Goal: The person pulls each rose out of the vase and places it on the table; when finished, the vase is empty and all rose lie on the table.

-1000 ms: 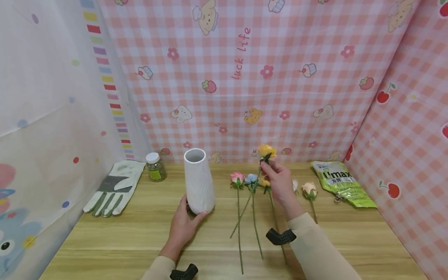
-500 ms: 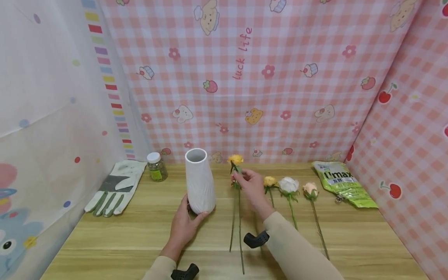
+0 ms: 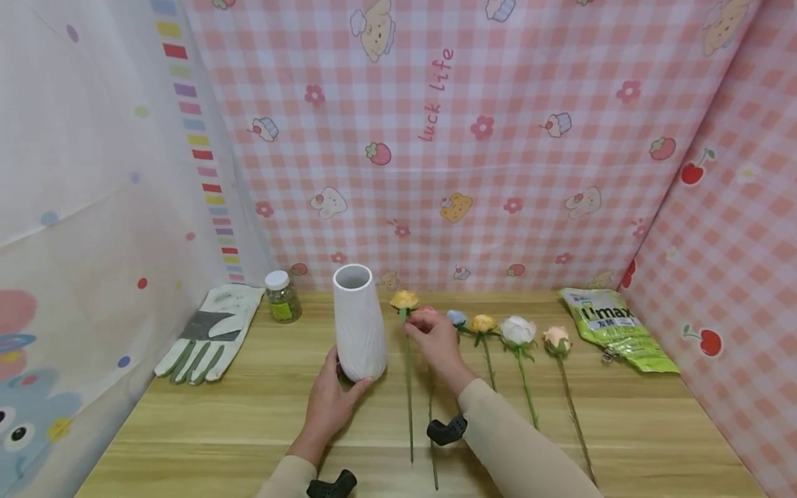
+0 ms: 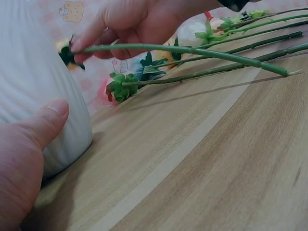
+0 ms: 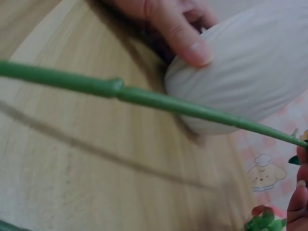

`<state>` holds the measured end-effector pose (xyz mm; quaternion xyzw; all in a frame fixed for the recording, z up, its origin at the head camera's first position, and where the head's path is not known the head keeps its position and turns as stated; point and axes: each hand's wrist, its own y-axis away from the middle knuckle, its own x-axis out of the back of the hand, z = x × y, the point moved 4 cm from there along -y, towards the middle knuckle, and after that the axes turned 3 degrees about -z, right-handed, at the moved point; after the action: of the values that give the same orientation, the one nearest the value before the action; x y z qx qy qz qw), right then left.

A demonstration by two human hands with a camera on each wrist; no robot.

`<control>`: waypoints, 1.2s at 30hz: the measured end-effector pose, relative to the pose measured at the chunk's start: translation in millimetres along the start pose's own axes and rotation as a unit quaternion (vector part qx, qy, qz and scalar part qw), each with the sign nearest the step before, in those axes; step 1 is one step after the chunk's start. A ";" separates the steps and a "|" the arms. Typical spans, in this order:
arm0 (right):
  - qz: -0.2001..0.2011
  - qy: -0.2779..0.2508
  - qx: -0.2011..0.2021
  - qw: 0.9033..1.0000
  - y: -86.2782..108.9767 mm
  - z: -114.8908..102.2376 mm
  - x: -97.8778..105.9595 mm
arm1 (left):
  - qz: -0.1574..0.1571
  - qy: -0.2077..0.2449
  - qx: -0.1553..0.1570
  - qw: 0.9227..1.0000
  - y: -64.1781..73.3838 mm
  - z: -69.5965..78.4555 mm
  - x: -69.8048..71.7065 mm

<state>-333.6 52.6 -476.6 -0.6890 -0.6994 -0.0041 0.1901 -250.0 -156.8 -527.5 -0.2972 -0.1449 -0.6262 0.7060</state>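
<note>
A white ribbed vase [image 3: 360, 332] stands upright on the wooden table. My left hand [image 3: 333, 401] holds it low down, with the thumb [image 4: 54, 115] along its side in the left wrist view. Just right of the vase, my right hand [image 3: 442, 346] pinches a yellow artificial rose [image 3: 405, 299] by the stem right below the bloom. Its long green stem [image 4: 192, 51] slants over the table, casting a shadow, in the left wrist view. A pink rose [image 3: 427, 311] lies partly hidden behind my right hand. The vase's inside is too dark to make out.
To the right lie a blue flower [image 3: 456, 318], another yellow rose [image 3: 483, 324], a white rose [image 3: 518, 330] and a peach rose [image 3: 557, 340]. A green packet [image 3: 616, 328] lies far right. A glove [image 3: 212, 332] and a lidded jar [image 3: 283, 297] are at left.
My right hand has carried the yellow rose leftward and lower, from above the other flowers to beside the vase. My left hand stays on the vase.
</note>
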 end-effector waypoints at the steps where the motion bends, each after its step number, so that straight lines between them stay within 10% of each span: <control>1: -0.006 0.016 0.005 1.000 -0.4 1.9 -1.0 | 0.000 0.000 0.001 1.000 -0.5 0.3 0.2; 16: -0.053 0.164 -0.003 0.985 1.6 22.2 -8.9 | 0.003 -0.004 0.005 1.000 -1.4 3.3 -1.4; 36: -0.069 0.184 0.014 0.980 -1.2 30.0 -19.5 | 0.015 0.001 -0.006 1.000 -1.3 -0.2 -0.3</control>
<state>-343.0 41.8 -509.4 -0.6241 -0.6981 -0.1340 0.3242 -251.4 -156.7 -527.6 -0.3026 -0.1359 -0.6168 0.7138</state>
